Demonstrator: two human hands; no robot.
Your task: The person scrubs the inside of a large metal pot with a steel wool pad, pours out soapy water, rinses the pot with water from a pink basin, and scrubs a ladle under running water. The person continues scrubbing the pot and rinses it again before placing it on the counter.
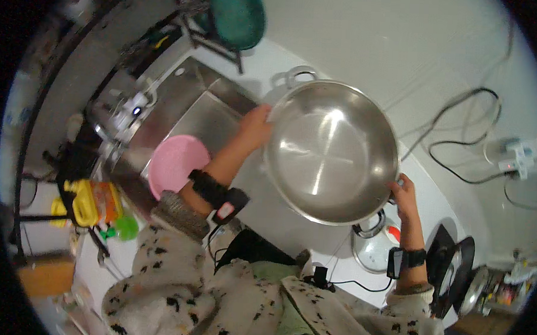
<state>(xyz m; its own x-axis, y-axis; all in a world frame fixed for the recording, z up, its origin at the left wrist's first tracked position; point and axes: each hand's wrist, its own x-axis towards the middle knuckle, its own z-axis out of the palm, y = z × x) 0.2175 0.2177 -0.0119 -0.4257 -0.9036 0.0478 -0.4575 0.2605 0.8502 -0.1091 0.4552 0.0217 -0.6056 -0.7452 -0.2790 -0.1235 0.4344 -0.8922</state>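
Between both hands is a wide stainless steel pot, tilted so that its bare, shiny inside faces me. My left hand grips its rim on the side towards the sink. On the opposite side my right hand holds the rim, thumb over the edge. One loop handle sticks out at the far side; a second one shows at the near side. Under that near handle a glass lid with a red part lies on the white counter.
Left of the pot is a steel sink with a pink basin in it and a faucet behind. Yellow bottles stand at far left. Cables run along the wall to a socket. Dark boards stand at right.
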